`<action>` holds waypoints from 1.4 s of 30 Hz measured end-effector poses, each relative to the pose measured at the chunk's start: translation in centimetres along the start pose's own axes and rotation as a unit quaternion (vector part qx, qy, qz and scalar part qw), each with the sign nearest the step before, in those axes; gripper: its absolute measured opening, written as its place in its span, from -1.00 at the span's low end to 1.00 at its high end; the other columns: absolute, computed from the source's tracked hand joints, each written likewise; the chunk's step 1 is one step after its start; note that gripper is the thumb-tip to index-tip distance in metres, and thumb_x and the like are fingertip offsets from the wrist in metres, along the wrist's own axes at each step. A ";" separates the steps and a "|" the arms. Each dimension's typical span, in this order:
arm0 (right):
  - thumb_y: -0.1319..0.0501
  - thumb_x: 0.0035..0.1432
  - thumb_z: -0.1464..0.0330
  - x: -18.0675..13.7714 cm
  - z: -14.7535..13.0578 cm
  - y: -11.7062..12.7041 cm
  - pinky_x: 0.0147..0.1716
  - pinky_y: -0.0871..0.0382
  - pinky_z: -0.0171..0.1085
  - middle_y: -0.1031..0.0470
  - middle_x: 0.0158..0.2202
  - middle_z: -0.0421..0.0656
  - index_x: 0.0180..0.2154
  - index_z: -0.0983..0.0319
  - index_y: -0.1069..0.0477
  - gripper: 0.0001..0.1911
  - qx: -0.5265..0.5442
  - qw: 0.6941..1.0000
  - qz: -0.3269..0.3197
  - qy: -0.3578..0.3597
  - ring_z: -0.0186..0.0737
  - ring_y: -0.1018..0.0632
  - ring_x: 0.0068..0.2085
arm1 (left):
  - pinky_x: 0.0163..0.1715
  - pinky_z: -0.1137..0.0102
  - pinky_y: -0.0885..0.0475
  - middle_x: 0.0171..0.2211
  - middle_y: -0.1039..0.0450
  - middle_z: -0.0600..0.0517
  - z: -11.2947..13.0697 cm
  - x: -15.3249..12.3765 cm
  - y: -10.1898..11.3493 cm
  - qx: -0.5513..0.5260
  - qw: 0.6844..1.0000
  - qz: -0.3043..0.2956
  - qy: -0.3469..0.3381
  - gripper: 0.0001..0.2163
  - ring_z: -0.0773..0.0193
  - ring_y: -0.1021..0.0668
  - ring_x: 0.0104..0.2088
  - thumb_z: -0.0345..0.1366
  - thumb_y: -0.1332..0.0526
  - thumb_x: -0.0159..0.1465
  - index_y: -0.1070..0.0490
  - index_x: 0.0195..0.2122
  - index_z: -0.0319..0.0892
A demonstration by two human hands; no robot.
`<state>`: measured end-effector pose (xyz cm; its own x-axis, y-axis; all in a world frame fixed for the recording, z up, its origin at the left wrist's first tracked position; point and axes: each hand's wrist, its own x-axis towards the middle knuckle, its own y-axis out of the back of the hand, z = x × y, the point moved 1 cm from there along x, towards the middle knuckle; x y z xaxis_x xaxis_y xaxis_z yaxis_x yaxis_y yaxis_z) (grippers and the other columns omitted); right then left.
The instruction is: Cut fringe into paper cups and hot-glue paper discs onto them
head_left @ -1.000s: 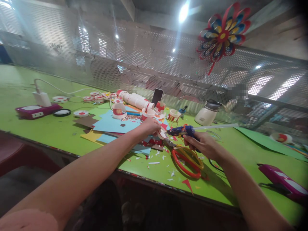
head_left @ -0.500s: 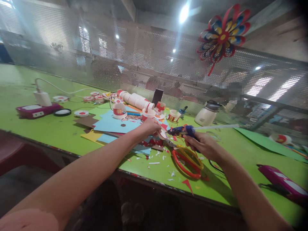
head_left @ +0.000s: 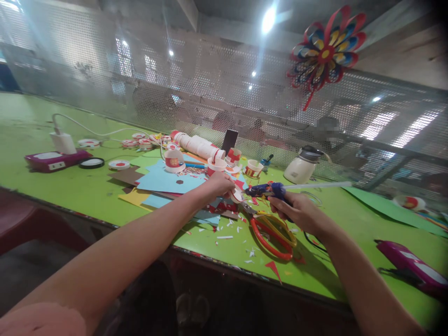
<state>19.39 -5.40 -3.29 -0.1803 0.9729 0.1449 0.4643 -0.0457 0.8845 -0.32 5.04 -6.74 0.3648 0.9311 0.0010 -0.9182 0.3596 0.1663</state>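
Note:
My right hand (head_left: 292, 209) is wrapped round a dark blue hot glue gun (head_left: 264, 190), with a long clear glue stick (head_left: 318, 185) sticking out of its back. The nozzle points left, close to a small white paper piece with a red edge (head_left: 236, 194). My left hand (head_left: 221, 185) pinches that piece from above; its exact shape is partly hidden by my fingers. Just below the glue gun lie scissors (head_left: 271, 235) with red and yellow handles, on the green table (head_left: 210, 242). Behind my left hand stands a red and white paper cup (head_left: 216, 165).
Coloured paper sheets (head_left: 164, 183) and scraps lie under and beside my left hand. Further back are a row of stacked paper cups (head_left: 198, 145), a phone (head_left: 229, 140) and a cream kettle (head_left: 301, 165). Purple power strips (head_left: 52, 159) lie at both sides. A metal mesh screen (head_left: 196, 93) rises behind.
The glue gun's nozzle has shifted very slightly right, away from the paper piece. Both hands keep their grip, and the rest looks the same.

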 end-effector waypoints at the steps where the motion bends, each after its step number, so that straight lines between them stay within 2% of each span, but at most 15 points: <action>1: 0.02 0.21 0.09 0.0 0.0 0.0 -0.57 -0.21 -0.33 -0.35 -0.61 -0.23 -0.43 0.23 -0.33 -0.61 0.000 1.000 -0.001 0.000 -0.32 -0.35 -0.57 | -0.66 0.49 -0.22 -0.73 -0.26 0.08 0.0 0.0 0.0 0.003 1.000 0.001 -0.001 -0.86 0.40 -0.33 -0.67 -0.58 -0.14 -0.10 -0.25 -0.68 -0.23; 6: 0.02 0.21 0.09 0.0 -0.2 0.2 -0.54 -0.22 -0.31 -0.37 -0.60 -0.21 -0.43 0.23 -0.34 -0.61 -0.008 1.000 -0.005 0.001 -0.31 -0.37 -0.56 | -0.65 0.46 -0.24 -0.71 -0.31 0.05 -0.2 0.3 0.0 0.014 1.000 0.000 -0.007 -0.89 0.37 -0.35 -0.68 -0.55 -0.13 -0.09 -0.28 -0.67 -0.24; 14: 0.02 0.19 0.08 0.0 -0.1 0.3 -0.55 -0.24 -0.32 -0.40 -0.60 -0.20 -0.44 0.24 -0.37 -0.59 -0.034 0.999 0.026 -0.008 -0.30 -0.39 -0.57 | -0.66 0.49 -0.22 -0.73 -0.29 0.09 -0.2 0.2 0.1 0.010 1.000 0.003 -0.013 -0.89 0.41 -0.34 -0.69 -0.55 -0.14 -0.07 -0.29 -0.66 -0.25; 18: -0.03 0.13 0.02 0.4 1.4 0.9 -0.55 -0.25 -0.29 -0.47 -0.56 -0.14 -0.40 0.26 -0.44 -0.55 -0.072 0.991 0.100 -0.053 -0.23 -0.44 -0.54 | -0.66 0.51 -0.22 -0.74 -0.29 0.10 0.0 0.1 0.2 -0.006 1.000 0.001 -0.016 -0.88 0.43 -0.34 -0.69 -0.57 -0.16 -0.06 -0.29 -0.64 -0.26; 21: -0.07 0.10 0.01 1.0 3.8 1.7 -0.54 -0.28 -0.27 -0.52 -0.48 -0.11 -0.31 0.26 -0.49 -0.53 -0.116 0.974 0.163 -0.106 -0.14 -0.49 -0.46 | -0.65 0.51 -0.24 -0.71 -0.30 0.10 0.2 0.1 0.3 -0.029 0.999 -0.003 -0.020 -0.88 0.44 -0.36 -0.68 -0.57 -0.15 -0.02 -0.29 -0.61 -0.27; 23: -0.10 0.11 0.07 1.4 5.7 2.1 -0.47 -0.33 -0.26 -0.54 -0.40 -0.09 -0.22 0.28 -0.48 -0.57 -0.148 0.961 0.189 -0.136 -0.13 -0.52 -0.38 | -0.64 0.51 -0.25 -0.71 -0.30 0.11 0.3 0.2 0.3 -0.048 0.999 -0.009 -0.022 -0.88 0.45 -0.36 -0.68 -0.56 -0.15 0.00 -0.28 -0.60 -0.26; 25: -0.17 0.12 0.16 1.9 7.4 2.2 -0.36 -0.38 -0.22 -0.53 -0.30 -0.08 -0.19 0.31 -0.45 -0.64 -0.183 0.952 0.183 -0.166 -0.16 -0.52 -0.30 | -0.63 0.51 -0.26 -0.71 -0.28 0.12 0.4 0.3 0.3 -0.065 0.998 -0.012 -0.021 -0.88 0.45 -0.35 -0.68 -0.56 -0.15 0.01 -0.27 -0.59 -0.25; 28: -0.15 0.20 0.27 2.6 9.2 1.9 -0.23 -0.42 -0.14 -0.47 -0.15 -0.12 -0.12 0.28 -0.39 -0.74 -0.221 0.945 0.134 -0.203 -0.21 -0.52 -0.21 | -0.62 0.50 -0.27 -0.70 -0.29 0.12 0.4 0.3 0.4 -0.083 0.996 -0.012 -0.013 -0.87 0.45 -0.36 -0.67 -0.58 -0.13 0.00 -0.27 -0.59 -0.24; 34: -0.15 0.21 0.31 3.1 10.6 1.0 -0.20 -0.43 -0.11 -0.43 -0.06 -0.11 -0.06 0.27 -0.36 -0.73 -0.252 0.938 0.067 -0.226 -0.17 -0.50 -0.15 | -0.61 0.47 -0.27 -0.68 -0.30 0.10 0.5 0.1 0.4 -0.090 0.995 -0.027 -0.016 -0.87 0.42 -0.37 -0.65 -0.60 -0.12 -0.04 -0.30 -0.58 -0.25; 38: -0.15 0.22 0.32 3.0 10.7 1.1 -0.19 -0.42 -0.09 -0.42 -0.05 -0.09 -0.04 0.26 -0.34 -0.72 -0.257 0.939 0.079 -0.214 -0.18 -0.50 -0.14 | -0.62 0.46 -0.27 -0.67 -0.32 0.09 0.7 0.1 0.3 -0.092 0.994 -0.049 -0.037 -0.88 0.41 -0.37 -0.65 -0.59 -0.11 -0.05 -0.34 -0.53 -0.27; 42: -0.14 0.22 0.32 2.7 9.2 1.7 -0.17 -0.41 -0.09 -0.41 -0.04 -0.09 -0.06 0.25 -0.35 -0.74 -0.247 0.935 0.148 -0.207 -0.18 -0.49 -0.13 | -0.62 0.47 -0.28 -0.59 -0.38 0.05 0.7 -0.1 0.1 -0.096 0.991 -0.067 -0.058 -0.85 0.42 -0.39 -0.62 -0.61 -0.11 -0.08 -0.35 -0.49 -0.29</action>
<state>27.69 -0.76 -5.53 0.2913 0.9004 0.3231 -0.0348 -0.3275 0.9442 -0.32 4.90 -6.00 0.4905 0.8649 0.1065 -0.8688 0.4949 -0.0177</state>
